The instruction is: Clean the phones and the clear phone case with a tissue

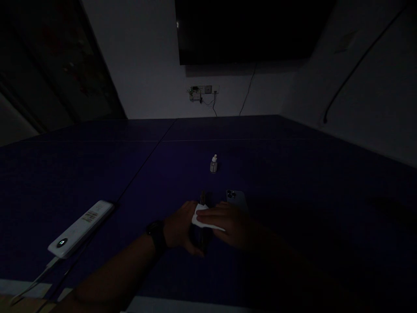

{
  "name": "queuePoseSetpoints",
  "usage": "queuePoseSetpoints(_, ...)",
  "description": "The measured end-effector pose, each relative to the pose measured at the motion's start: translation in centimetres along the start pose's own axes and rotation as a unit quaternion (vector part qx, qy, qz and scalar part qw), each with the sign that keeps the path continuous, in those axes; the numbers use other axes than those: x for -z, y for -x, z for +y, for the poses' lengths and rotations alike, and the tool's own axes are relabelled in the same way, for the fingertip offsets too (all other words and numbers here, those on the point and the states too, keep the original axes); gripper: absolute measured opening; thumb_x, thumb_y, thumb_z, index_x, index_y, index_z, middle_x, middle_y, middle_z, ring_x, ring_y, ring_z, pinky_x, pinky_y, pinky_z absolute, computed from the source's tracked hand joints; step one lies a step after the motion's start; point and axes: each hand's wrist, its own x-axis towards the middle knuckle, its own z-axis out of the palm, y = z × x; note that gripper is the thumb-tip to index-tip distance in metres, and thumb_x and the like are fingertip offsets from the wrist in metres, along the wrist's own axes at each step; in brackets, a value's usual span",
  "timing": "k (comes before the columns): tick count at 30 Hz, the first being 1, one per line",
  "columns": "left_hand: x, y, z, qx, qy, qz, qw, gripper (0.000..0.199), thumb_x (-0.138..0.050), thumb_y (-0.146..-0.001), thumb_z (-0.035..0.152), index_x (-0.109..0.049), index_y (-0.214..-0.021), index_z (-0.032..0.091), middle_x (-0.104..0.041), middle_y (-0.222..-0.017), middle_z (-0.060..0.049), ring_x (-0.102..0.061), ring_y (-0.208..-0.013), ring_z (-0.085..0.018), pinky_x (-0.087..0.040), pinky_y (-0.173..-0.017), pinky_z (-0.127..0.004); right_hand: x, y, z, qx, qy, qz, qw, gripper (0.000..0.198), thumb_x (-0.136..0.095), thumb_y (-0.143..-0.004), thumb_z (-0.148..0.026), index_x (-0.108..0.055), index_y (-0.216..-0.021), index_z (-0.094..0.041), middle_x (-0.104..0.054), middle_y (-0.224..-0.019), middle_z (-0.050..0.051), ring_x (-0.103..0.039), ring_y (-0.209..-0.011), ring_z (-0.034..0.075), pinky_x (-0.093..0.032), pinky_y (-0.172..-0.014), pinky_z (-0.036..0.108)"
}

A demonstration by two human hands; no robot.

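Note:
In the dim head view, my left hand (180, 224), with a dark watch (156, 232) on its wrist, curls around a narrow dark object (202, 198). The object's kind is too dark to make out. My right hand (230, 221) is closed on a folded white cloth or tissue (203, 215) and presses it against that object. A phone (237, 199) lies camera side up just beyond the right hand, which partly hides it. Farther back, a small clear bottle (213, 165) with a white cap stands upright.
A long white power strip-like device (81, 228) with a lit round display lies at the left, its cable running to the near edge. The blue tabletop (130, 152) has a dark seam. Behind are wall sockets (205, 90) and a large dark screen (254, 30).

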Motion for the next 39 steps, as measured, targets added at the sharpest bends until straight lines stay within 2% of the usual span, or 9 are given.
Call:
queuePoseSetpoints(4, 0.2, 0.0, 0.1, -0.031, 0.004, 0.016, 0.999, 0.125, -0.088, -0.048, 0.062, -0.027, -0.149, 0.021, -0.047, -0.140, -0.016, -0.048, -0.123, -0.039, -0.038, -0.107, -0.055, -0.4, 0.0, 1.4, -0.048, 0.032, 0.040, 0.998, 0.051, -0.052, -0.085, -0.003, -0.061, -0.132, -0.022, -0.063, -0.137, 0.006, -0.064, -0.115, 0.021, -0.048, -0.093, 0.037)
queuePoseSetpoints(10, 0.2, 0.1, 0.2, 0.004, -0.012, -0.002, 1.000, 0.102, -0.087, -0.046, 0.065, -0.049, -0.131, 0.023, -0.057, -0.118, -0.010, -0.054, -0.108, -0.035, -0.045, -0.098, -0.053, -0.1, 0.2, 0.9, 0.019, 0.003, -0.005, 1.000, 0.045, -0.058, -0.086, -0.009, -0.064, -0.129, -0.023, -0.069, -0.129, 0.004, -0.066, -0.101, 0.019, -0.050, -0.085, 0.035)
queuePoseSetpoints(15, 0.3, 0.0, 0.4, -0.026, -0.004, 0.022, 0.999, 0.127, -0.087, -0.048, 0.066, -0.027, -0.150, 0.021, -0.046, -0.142, -0.017, -0.047, -0.125, -0.040, -0.037, -0.109, -0.055, 0.0, 0.2, 1.6, -0.039, 0.066, 0.021, 0.997, 0.050, -0.054, -0.087, -0.006, -0.061, -0.133, -0.023, -0.062, -0.138, 0.007, -0.064, -0.104, 0.021, -0.048, -0.088, 0.037)
queuePoseSetpoints(19, 0.3, 0.1, 0.6, 0.001, -0.008, 0.003, 1.000, 0.119, -0.089, -0.046, 0.063, -0.037, -0.143, 0.016, -0.055, -0.127, -0.017, -0.055, -0.112, -0.038, -0.044, -0.101, -0.054, 0.2, 0.7, 2.2, -0.007, 0.064, -0.004, 0.998, 0.049, -0.055, -0.088, -0.010, -0.059, -0.135, -0.023, -0.066, -0.134, 0.007, -0.065, -0.102, 0.021, -0.046, -0.084, 0.037)
queuePoseSetpoints(21, 0.3, 0.1, 0.5, -0.007, -0.005, 0.000, 1.000, 0.116, -0.090, -0.047, 0.060, -0.039, -0.141, 0.017, -0.054, -0.129, -0.016, -0.053, -0.116, -0.039, -0.043, -0.103, -0.055, 0.0, 0.5, 2.0, 0.007, 0.056, -0.014, 0.998, 0.048, -0.055, -0.089, -0.011, -0.059, -0.135, -0.023, -0.065, -0.134, 0.007, -0.065, -0.102, 0.021, -0.046, -0.083, 0.037)
queuePoseSetpoints(26, 0.5, 0.0, 0.6, -0.010, 0.008, 0.006, 1.000, 0.127, -0.090, -0.048, 0.059, -0.024, -0.151, 0.023, -0.046, -0.141, -0.015, -0.046, -0.126, -0.040, -0.037, -0.109, -0.056, -0.3, 0.1, 1.8, -0.051, 0.069, 0.011, 0.996, 0.048, -0.053, -0.087, -0.008, -0.061, -0.132, -0.024, -0.062, -0.139, 0.007, -0.064, -0.102, 0.021, -0.046, -0.088, 0.038)
queuePoseSetpoints(31, 0.5, 0.0, 0.7, 0.013, 0.004, -0.007, 1.000, 0.113, -0.090, -0.046, 0.061, -0.041, -0.139, 0.019, -0.056, -0.124, -0.013, -0.055, -0.110, -0.036, -0.045, -0.099, -0.052, 0.1, 0.4, 2.2, -0.003, 0.051, -0.009, 0.999, 0.047, -0.056, -0.086, -0.010, -0.062, -0.130, -0.024, -0.066, -0.133, 0.005, -0.065, -0.098, 0.022, -0.046, -0.083, 0.037)
queuePoseSetpoints(36, 0.5, 0.0, 0.6, -0.019, 0.003, 0.011, 1.000, 0.127, -0.089, -0.047, 0.063, -0.025, -0.150, 0.021, -0.046, -0.142, -0.017, -0.045, -0.127, -0.041, -0.037, -0.109, -0.055, -0.2, 0.1, 1.8, -0.051, 0.066, 0.007, 0.997, 0.053, -0.053, -0.085, -0.006, -0.060, -0.133, -0.026, -0.061, -0.140, 0.005, -0.063, -0.101, 0.021, -0.047, -0.088, 0.039)
queuePoseSetpoints(39, 0.4, 0.0, 0.6, 0.000, -0.004, 0.005, 1.000, 0.128, -0.088, -0.046, 0.065, -0.027, -0.148, 0.018, -0.051, -0.133, -0.017, -0.051, -0.118, -0.039, -0.041, -0.105, -0.054, -0.2, 0.2, 2.1, -0.060, 0.072, 0.026, 0.995, 0.049, -0.054, -0.083, -0.005, -0.064, -0.127, -0.023, -0.066, -0.133, 0.007, -0.066, -0.096, 0.021, -0.050, -0.085, 0.039)
